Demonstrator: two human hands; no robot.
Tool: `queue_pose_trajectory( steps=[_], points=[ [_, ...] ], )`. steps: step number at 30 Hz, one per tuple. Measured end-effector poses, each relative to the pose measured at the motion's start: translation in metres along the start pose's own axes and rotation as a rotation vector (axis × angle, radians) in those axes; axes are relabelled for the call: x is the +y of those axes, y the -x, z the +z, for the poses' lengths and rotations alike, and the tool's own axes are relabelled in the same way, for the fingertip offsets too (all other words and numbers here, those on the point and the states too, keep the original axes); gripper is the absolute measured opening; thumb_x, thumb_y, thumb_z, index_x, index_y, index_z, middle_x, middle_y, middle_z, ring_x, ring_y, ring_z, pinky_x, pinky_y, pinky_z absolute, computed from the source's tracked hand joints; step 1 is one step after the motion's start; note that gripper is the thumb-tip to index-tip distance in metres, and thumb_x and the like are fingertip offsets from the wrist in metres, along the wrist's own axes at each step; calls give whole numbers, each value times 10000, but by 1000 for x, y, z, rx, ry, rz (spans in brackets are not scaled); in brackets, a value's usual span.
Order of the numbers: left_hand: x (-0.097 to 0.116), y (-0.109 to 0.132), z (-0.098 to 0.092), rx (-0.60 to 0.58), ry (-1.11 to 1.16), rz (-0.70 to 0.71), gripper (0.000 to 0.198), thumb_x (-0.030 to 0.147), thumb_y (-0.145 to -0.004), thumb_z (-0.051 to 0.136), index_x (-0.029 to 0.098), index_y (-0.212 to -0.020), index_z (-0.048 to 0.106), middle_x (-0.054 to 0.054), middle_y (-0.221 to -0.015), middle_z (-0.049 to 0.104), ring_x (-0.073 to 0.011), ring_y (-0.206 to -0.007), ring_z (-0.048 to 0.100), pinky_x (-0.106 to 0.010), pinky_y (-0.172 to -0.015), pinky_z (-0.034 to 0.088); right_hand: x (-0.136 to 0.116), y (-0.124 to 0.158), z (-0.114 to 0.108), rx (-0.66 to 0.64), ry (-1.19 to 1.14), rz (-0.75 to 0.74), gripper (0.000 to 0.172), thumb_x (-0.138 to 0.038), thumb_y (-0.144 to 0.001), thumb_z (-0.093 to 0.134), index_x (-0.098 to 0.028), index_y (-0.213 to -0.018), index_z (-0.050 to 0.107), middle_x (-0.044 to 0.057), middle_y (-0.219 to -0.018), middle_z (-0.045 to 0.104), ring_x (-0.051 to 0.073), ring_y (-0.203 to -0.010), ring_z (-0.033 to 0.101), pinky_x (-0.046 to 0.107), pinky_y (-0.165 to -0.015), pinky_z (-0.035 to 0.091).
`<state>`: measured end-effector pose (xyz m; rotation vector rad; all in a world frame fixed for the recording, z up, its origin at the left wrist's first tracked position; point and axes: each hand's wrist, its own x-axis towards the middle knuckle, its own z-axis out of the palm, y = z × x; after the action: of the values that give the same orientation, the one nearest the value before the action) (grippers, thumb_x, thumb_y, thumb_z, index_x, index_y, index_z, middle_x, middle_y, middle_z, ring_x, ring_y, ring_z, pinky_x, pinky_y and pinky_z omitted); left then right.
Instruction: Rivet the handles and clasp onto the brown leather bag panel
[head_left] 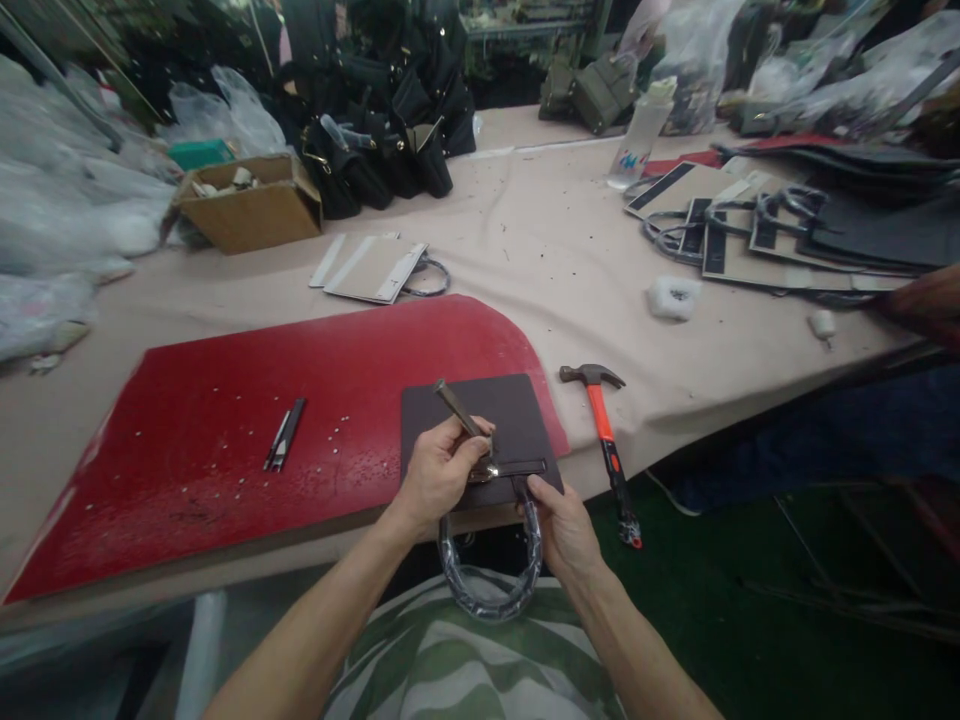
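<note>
Here, your left hand [439, 470] is closed around a metal punch [459, 410], held tilted with its tip down at the near edge of a dark brown panel [480, 410]. Your right hand [566, 530] pinches the wrapped handle loop [491, 585] that hangs off the panel toward your lap. The panel lies on a red cutting board [247, 430] speckled with small punched bits; a pair of slim tools [285, 435] rests further left on it. The board sits on a cloth-covered table [555, 260]. Hammer [604, 430] just right of the board, orange grip over the table edge. Behind: cardboard box [247, 205], black bags [382, 130], stacked panels [787, 235], plastic bottle [641, 135].
</note>
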<state>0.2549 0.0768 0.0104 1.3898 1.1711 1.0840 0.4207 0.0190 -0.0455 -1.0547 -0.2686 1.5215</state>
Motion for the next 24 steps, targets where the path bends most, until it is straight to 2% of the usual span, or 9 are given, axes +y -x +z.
queue_pose_trajectory(
  steps=[2,4,6,8,14,20,24],
  points=[
    [-3,-5,10,-90,44,-59,247,335,-836,594,152,-968,692,-24,-786,682,-131,-622,587,-220,-544,475,1,4,1,-68,-2,3,387,-341,-614,942,-147,-861,716,49,-803,687,182,-629,595,268,-578,538],
    [-6,-5,15,-140,57,-90,254,343,-832,600,148,-965,695,-19,-763,667,-120,-586,556,-215,-515,450,2,5,3,-126,-6,6,388,-352,-654,926,-148,-916,726,70,-882,703,233,-770,643,321,-726,564],
    [-9,-3,14,-113,52,-82,250,348,-836,611,149,-955,704,-41,-847,692,-138,-673,598,-223,-568,481,3,6,4,-174,-22,12,394,-357,-669,921,-149,-945,730,86,-940,707,278,-902,654,374,-864,548],
    [-9,-1,10,-61,55,-76,251,361,-844,623,151,-949,712,-62,-937,709,-167,-792,636,-235,-633,511,4,5,6,-212,-39,18,396,-356,-676,919,-153,-963,735,89,-958,709,295,-936,655,405,-913,532],
    [-3,5,-1,-11,90,-98,284,396,-838,663,144,-955,725,-76,-967,724,-190,-871,651,-244,-688,529,7,4,13,-274,-47,30,403,-368,-691,908,-154,-990,743,90,-953,707,299,-903,663,430,-899,541],
    [-3,9,-4,-7,79,-142,298,404,-845,669,146,-980,730,-73,-987,734,-149,-747,632,-220,-611,499,9,5,20,-281,-34,28,384,-355,-691,905,-159,-978,741,87,-931,705,297,-894,659,411,-842,557],
    [-5,9,-4,9,72,-96,258,369,-840,671,150,-960,738,-68,-993,744,-159,-813,656,-244,-741,531,12,4,21,-296,-36,21,330,-329,-730,878,-167,-982,739,72,-908,699,267,-842,654,375,-808,557]
  ],
)
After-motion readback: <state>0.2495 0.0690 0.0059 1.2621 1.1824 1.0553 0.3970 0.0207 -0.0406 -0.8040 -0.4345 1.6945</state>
